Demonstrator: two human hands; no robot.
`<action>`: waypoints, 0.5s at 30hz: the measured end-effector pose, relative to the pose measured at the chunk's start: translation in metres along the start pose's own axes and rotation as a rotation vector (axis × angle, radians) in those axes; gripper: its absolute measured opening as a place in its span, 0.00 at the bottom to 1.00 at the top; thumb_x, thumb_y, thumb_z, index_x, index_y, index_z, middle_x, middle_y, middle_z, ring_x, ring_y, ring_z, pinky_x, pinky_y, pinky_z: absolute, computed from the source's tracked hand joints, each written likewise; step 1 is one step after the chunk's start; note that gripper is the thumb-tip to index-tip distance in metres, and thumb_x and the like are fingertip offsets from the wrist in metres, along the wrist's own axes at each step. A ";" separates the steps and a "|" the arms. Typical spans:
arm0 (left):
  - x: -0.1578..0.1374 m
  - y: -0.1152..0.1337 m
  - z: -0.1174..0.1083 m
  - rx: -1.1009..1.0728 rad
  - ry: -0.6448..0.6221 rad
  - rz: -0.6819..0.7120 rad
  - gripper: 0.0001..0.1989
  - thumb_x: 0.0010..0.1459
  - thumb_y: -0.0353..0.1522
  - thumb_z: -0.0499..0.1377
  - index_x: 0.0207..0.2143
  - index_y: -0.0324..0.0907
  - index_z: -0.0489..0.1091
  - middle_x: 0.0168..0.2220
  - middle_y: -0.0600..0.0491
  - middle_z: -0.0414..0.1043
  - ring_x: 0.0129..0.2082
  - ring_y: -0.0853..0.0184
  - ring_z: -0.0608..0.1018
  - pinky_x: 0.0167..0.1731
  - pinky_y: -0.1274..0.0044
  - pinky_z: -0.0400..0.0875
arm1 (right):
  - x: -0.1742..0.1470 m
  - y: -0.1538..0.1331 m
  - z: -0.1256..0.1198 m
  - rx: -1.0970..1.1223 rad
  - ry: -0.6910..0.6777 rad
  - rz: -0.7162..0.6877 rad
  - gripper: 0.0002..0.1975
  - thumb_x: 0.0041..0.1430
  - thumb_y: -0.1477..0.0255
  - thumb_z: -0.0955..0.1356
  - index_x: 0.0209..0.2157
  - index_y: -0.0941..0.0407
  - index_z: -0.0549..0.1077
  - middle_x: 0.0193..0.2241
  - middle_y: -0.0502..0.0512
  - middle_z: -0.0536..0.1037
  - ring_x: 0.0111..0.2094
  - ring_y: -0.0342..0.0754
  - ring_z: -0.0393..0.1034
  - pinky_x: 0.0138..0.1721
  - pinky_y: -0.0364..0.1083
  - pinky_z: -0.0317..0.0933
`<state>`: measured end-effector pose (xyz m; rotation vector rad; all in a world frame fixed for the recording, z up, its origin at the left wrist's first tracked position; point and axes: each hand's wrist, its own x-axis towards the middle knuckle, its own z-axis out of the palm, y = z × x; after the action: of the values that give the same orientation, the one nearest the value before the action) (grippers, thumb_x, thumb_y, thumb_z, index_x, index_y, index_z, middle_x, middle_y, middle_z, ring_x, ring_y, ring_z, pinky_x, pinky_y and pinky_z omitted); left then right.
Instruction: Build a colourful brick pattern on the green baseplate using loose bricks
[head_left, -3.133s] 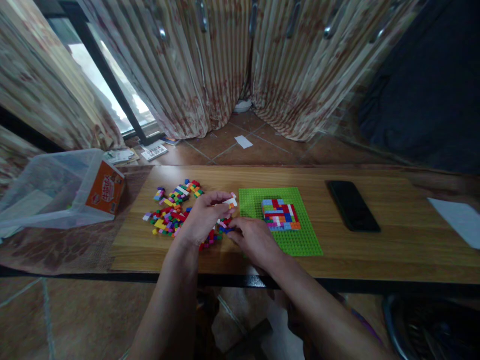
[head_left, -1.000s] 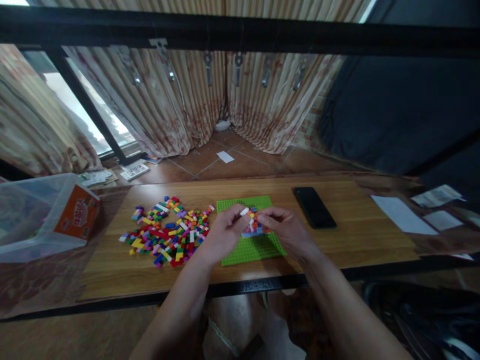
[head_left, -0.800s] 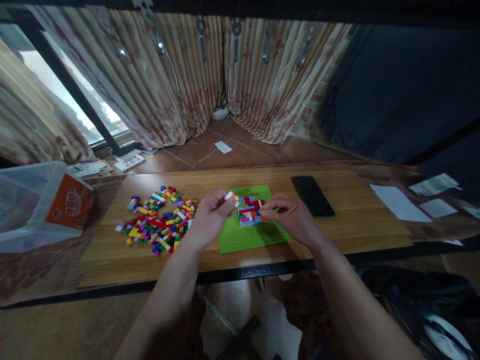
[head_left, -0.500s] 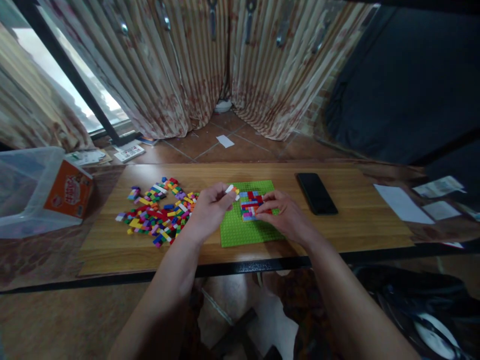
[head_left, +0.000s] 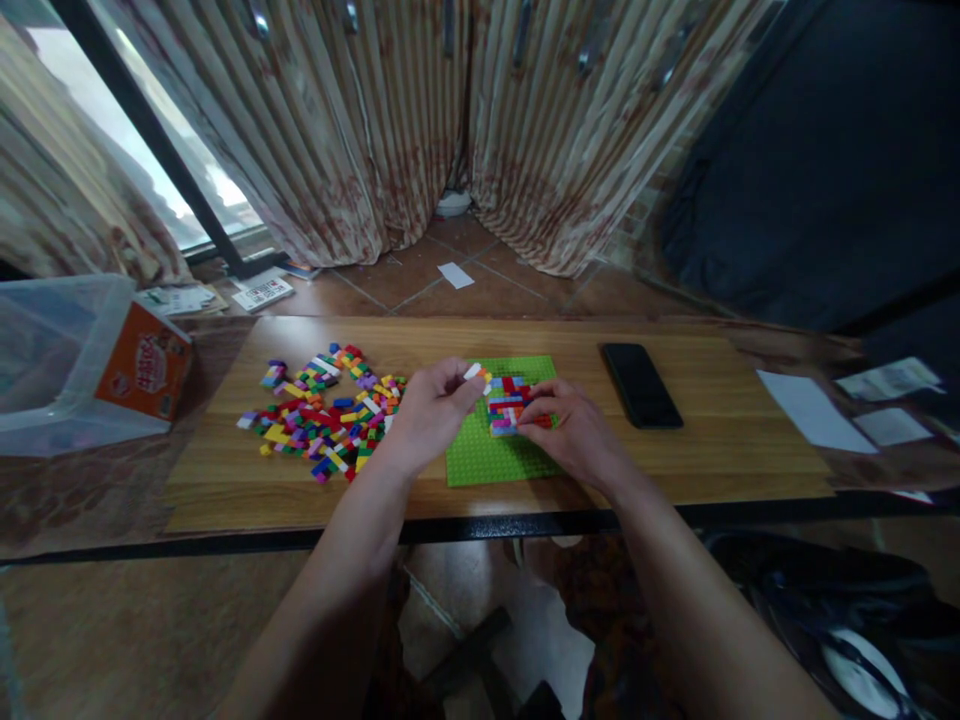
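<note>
My left hand [head_left: 431, 410] is closed, pinching a few small toy bricks [head_left: 474, 372], white and orange-yellow, between thumb and index finger just over the left part of the green baseplate [head_left: 469, 460]. On that plate sits a low block of joined bricks [head_left: 506, 405] in red, blue, pink and light blue rows. My right hand [head_left: 570, 425] is at the right side of this block, its thumb and fingers pinched together against it. Red and green show by those fingers; whether a loose brick is in them is hidden.
A heap of loose coloured bricks [head_left: 330, 415] is spread over the left of the wooden table [head_left: 720, 450]. To the right of the baseplate lies a black phone [head_left: 641, 385]. A clear plastic bin [head_left: 67, 370] with an orange label stands off the left end; paper sheets [head_left: 814, 410] lie at right.
The whole view has shifted slightly. My left hand still holds its bricks near the plate's left part, and my right fingers have shifted only a little at the block.
</note>
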<state>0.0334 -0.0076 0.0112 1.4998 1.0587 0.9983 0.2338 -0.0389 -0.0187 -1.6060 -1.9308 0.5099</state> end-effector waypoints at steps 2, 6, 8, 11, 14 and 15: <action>0.000 0.000 0.000 0.007 -0.002 0.007 0.12 0.58 0.34 0.57 0.23 0.39 0.64 0.20 0.58 0.61 0.21 0.74 0.62 0.23 0.79 0.53 | 0.000 0.000 0.001 -0.005 -0.003 -0.015 0.05 0.50 0.76 0.73 0.24 0.52 0.78 0.40 0.54 0.73 0.44 0.52 0.67 0.49 0.54 0.60; 0.001 0.000 0.002 0.012 -0.020 0.012 0.11 0.57 0.33 0.57 0.23 0.40 0.64 0.19 0.59 0.61 0.21 0.74 0.62 0.23 0.79 0.54 | 0.000 -0.001 0.002 0.018 0.001 -0.003 0.05 0.50 0.77 0.73 0.24 0.53 0.77 0.40 0.55 0.73 0.44 0.52 0.68 0.49 0.54 0.60; 0.001 0.001 0.002 0.011 -0.029 0.007 0.11 0.57 0.34 0.57 0.23 0.40 0.64 0.19 0.59 0.61 0.21 0.74 0.62 0.23 0.79 0.54 | 0.000 0.000 0.002 0.039 0.003 0.018 0.05 0.49 0.77 0.73 0.24 0.53 0.76 0.41 0.54 0.73 0.43 0.51 0.68 0.49 0.54 0.61; 0.000 0.001 0.003 0.010 -0.037 0.006 0.12 0.57 0.34 0.57 0.23 0.40 0.64 0.19 0.59 0.61 0.21 0.73 0.62 0.23 0.79 0.54 | 0.002 0.001 0.002 0.062 -0.003 0.038 0.05 0.48 0.77 0.73 0.23 0.54 0.75 0.40 0.54 0.72 0.42 0.50 0.69 0.48 0.53 0.61; 0.000 -0.001 0.004 0.006 -0.049 -0.005 0.11 0.57 0.35 0.58 0.24 0.40 0.64 0.20 0.59 0.61 0.22 0.73 0.63 0.23 0.79 0.55 | 0.004 0.000 0.002 0.063 -0.010 0.048 0.07 0.47 0.78 0.74 0.23 0.54 0.74 0.38 0.54 0.72 0.42 0.50 0.69 0.48 0.53 0.61; 0.000 -0.001 0.004 0.005 -0.055 -0.013 0.10 0.57 0.35 0.58 0.25 0.40 0.64 0.20 0.59 0.61 0.22 0.73 0.63 0.23 0.79 0.55 | 0.004 0.000 0.003 0.061 -0.015 0.049 0.07 0.47 0.78 0.74 0.22 0.55 0.74 0.38 0.54 0.72 0.42 0.50 0.69 0.48 0.53 0.61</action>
<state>0.0373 -0.0087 0.0092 1.5145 1.0319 0.9408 0.2318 -0.0349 -0.0200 -1.6185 -1.8722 0.5975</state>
